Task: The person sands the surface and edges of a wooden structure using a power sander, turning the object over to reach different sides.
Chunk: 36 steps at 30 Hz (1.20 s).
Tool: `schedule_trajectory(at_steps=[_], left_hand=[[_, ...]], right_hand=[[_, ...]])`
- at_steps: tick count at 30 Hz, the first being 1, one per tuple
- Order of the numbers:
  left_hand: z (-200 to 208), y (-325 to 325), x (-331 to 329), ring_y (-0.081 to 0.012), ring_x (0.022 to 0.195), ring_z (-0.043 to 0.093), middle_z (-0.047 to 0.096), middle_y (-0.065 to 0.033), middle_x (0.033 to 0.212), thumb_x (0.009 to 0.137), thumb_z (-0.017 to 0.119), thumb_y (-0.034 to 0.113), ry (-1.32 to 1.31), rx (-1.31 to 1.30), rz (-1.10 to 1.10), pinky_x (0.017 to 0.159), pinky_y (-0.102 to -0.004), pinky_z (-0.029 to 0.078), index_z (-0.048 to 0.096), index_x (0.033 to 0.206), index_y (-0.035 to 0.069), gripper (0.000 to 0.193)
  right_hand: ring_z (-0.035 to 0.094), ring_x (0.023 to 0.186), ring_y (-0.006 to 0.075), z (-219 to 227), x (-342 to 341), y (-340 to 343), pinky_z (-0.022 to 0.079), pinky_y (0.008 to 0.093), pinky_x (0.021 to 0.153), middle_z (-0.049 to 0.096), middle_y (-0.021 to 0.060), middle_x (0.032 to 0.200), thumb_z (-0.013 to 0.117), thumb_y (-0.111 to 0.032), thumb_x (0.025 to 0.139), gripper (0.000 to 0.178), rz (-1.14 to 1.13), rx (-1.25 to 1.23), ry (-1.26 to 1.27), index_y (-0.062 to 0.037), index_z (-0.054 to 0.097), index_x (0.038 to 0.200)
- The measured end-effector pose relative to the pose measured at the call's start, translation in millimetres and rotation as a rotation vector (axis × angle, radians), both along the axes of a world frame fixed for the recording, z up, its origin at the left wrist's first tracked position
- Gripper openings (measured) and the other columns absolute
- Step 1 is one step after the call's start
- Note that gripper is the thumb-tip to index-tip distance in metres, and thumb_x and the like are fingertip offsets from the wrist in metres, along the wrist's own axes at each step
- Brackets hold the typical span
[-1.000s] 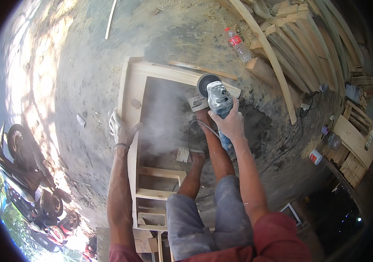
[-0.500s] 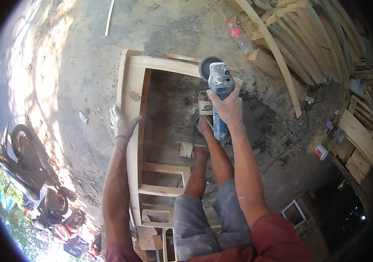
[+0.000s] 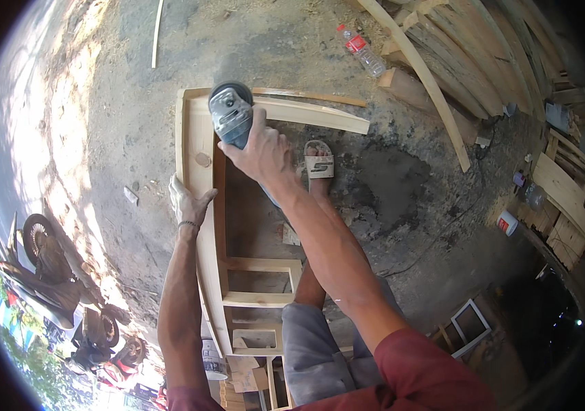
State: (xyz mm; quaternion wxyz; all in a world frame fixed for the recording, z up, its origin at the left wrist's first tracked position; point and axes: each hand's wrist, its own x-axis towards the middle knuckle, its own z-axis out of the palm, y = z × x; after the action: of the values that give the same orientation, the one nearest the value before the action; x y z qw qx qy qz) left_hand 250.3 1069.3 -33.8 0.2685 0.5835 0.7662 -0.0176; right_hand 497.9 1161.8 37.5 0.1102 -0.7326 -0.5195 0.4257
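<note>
**Grinder on the wooden frame**

The right hand (image 3: 263, 152) is wrapped tight around a grey grinder (image 3: 231, 118). The fingers curl over its body. The grinder has a round dark disc at its far end. It sits at the top left corner of the frame (image 3: 200, 147), where the long side rail meets the top rail.

The left hand (image 3: 186, 203) lies flat on the long side rail, a little nearer to the person than the grinder. Its fingers are spread open and press on the wood. It holds nothing. A thin band is on the wrist.

The frame is pale, bare wood. It lies flat on the ground. Its top rail is a bit curved and its long rail is straight, with a small round knot in it. Near the person, short cross pieces make little square boxes in the frame.

A foot in a sandal (image 3: 319, 161) stands inside the frame, just beside the right hand. The person wears grey shorts and a red shirt.

The ground (image 3: 121, 123) is grey, rough and dusty, with pale sawdust to the left. A thin wood strip (image 3: 157, 31) lies far off at the top. A plastic bottle (image 3: 361, 51) with a red label lies near a pile of bent planks (image 3: 463, 61) at the upper right. A motorbike (image 3: 49, 267) is parked at the lower left.
</note>
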Motion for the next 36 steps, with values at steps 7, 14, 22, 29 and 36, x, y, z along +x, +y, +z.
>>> schedule_trajectory(at_steps=[7, 14, 22, 29, 36], left_hand=[[-3, -5, -1, -0.0449, 0.136, 0.04, 0.039, -0.0298, 0.146, 0.067, 0.094, 0.039, -0.032, 0.012, 0.004, 0.114, -0.05, 0.038, 0.026, 0.149, -0.01, 0.118], [-5, -3, -2, -0.0449, 0.136, 0.039, 0.041, -0.0284, 0.142, 0.067, 0.094, 0.041, -0.078, 0.043, -0.018, 0.115, -0.0502, 0.035, 0.025, 0.15, -0.009, 0.119], [-14, -10, -9, -0.0455, 0.138, 0.037, 0.038, -0.029, 0.148, 0.065, 0.094, 0.046, 0.041, 0.01, -0.014, 0.116, -0.0529, 0.032, 0.024, 0.153, -0.006, 0.124], [-6, -8, -1, -0.0436, 0.14, 0.035, 0.037, -0.0247, 0.148, 0.066, 0.092, 0.05, 0.058, -0.012, 0.008, 0.115, -0.0551, 0.032, 0.022, 0.155, -0.003, 0.125], [1, -11, -4, -0.0436, 0.146, 0.027, 0.024, -0.0254, 0.159, 0.068, 0.091, 0.048, 0.058, 0.027, -0.01, 0.12, -0.0542, 0.029, 0.008, 0.161, 0.0, 0.134]], right_hand=[[0.072, 0.086, 0.0503, 2, 61, -38, 0.059, 0.0555, 0.076, 0.07, 0.0331, 0.093, 0.082, -0.047, 0.079, 0.09, -0.194, 0.009, -0.035, -0.0007, 0.033, 0.139], [0.07, 0.098, 0.0516, -4, 167, -113, 0.056, 0.0551, 0.085, 0.069, 0.0331, 0.105, 0.082, -0.05, 0.079, 0.089, -0.465, -0.046, -0.127, -0.0062, 0.036, 0.142], [0.07, 0.102, 0.0458, -3, 207, -153, 0.055, 0.053, 0.088, 0.07, 0.0288, 0.109, 0.084, -0.045, 0.078, 0.089, -0.583, -0.098, -0.124, -0.0046, 0.038, 0.143], [0.071, 0.099, 0.0478, -5, 165, -124, 0.057, 0.0524, 0.083, 0.07, 0.0318, 0.106, 0.083, -0.044, 0.077, 0.088, -0.426, -0.003, -0.074, -0.0034, 0.039, 0.142], [0.069, 0.105, 0.049, -12, 101, -149, 0.055, 0.0508, 0.091, 0.067, 0.0336, 0.113, 0.087, -0.041, 0.073, 0.093, -0.145, 0.052, 0.143, -0.0018, 0.037, 0.142]])
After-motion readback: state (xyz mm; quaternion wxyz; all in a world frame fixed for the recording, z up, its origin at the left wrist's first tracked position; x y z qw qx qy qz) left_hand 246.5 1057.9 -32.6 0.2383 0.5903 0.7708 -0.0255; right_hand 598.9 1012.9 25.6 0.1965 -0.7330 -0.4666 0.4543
